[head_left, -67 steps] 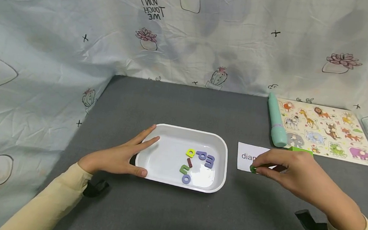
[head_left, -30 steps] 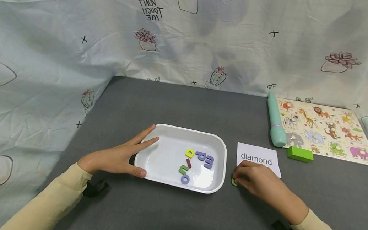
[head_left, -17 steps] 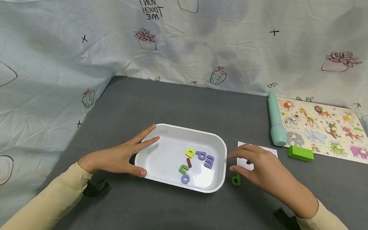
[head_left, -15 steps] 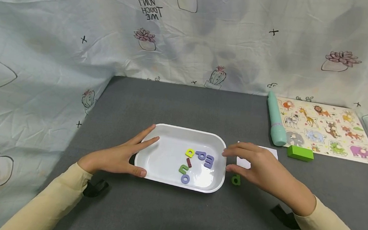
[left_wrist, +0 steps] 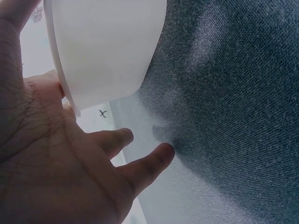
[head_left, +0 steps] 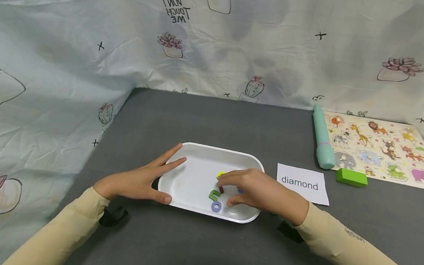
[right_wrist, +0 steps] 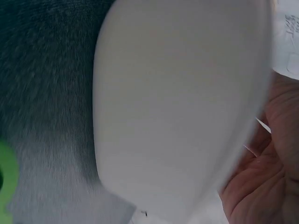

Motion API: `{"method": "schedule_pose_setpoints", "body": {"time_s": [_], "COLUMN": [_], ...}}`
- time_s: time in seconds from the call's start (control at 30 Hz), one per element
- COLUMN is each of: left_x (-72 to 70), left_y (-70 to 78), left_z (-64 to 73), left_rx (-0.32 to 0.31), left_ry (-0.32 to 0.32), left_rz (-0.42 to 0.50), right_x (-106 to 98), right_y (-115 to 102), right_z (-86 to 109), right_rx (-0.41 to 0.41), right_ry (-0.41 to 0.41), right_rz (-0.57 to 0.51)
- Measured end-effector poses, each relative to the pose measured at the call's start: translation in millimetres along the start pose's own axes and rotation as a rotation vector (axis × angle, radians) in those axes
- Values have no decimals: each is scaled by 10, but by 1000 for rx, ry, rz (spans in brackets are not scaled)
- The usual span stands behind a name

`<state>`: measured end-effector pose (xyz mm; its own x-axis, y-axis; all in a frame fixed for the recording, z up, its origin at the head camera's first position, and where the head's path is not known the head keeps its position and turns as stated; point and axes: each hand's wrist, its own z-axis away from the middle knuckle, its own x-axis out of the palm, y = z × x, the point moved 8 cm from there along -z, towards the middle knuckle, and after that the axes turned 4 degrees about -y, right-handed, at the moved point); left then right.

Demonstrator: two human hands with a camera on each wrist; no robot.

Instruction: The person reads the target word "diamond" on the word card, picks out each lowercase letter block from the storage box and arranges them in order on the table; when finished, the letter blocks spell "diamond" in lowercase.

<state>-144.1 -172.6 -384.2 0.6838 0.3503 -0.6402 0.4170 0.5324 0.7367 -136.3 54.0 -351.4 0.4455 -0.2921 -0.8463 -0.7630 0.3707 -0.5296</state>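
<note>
My left hand (head_left: 136, 180) rests with spread fingers on the left end of the white tray (head_left: 186, 184), thumb at its front rim. Above the tray's right half hovers my right hand (head_left: 263, 193), thumb and fingers apart around nothing. Near its fingertips lie a dark red letter i (head_left: 221, 189), a green letter n (head_left: 214, 195) and a purple letter o (head_left: 216, 206). A yellow letter (head_left: 221, 174) peeks out behind the fingers. The hand covers most of the other purple letters. Beside the tray, a green letter d (right_wrist: 7, 172) shows partly in the right wrist view.
Right of the tray lies a white card (head_left: 303, 194) printed "diamond". Farther right are a green block (head_left: 351, 178), a teal pen-shaped object (head_left: 324, 140) and an animal puzzle board (head_left: 384, 150). A patterned cloth (head_left: 218, 38) hangs behind the grey table (head_left: 213, 120).
My right hand set the green letter d down between card and tray, let go of it, then moved left over the tray. My left hand has stayed at the tray.
</note>
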Motion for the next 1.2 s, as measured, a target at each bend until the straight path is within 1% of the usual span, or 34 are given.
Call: {"method": "schedule_pose_setpoints", "body": {"time_s": [0.13,0.27,0.43,0.6,0.7,0.83,1.0,1.1,1.2], "left_x": [-1,-2,-5,-6,-10,-3,8,9,5], "left_y": [-6,3,8,6,5,-1,-8,-4,6], "left_z": [-6,-10,-19,-19,-19,-10,-7,-9,-5], "left_rx": [4,4,-4,1,7,9,10,8,2], "left_ry": [0,-3,-8,-8,-4,0,2,2,0], "left_rz": [-2,2,4,10,10,10,14,17,18], "right_x": [119,217,296,309,312,316,243,128,-17], "right_y": [19,67,84,52,47,54,19,-49,-129], "right_z": [-105,-161,-196,-241,-257,-261,-215,-143,-37], "right_rx": [17,47,46,32,38,48,37,8,-31], "right_ry": [-45,-59,-42,-6,8,18,47,98,174], "right_rz": [19,17,57,130,162,162,138,143,145]}}
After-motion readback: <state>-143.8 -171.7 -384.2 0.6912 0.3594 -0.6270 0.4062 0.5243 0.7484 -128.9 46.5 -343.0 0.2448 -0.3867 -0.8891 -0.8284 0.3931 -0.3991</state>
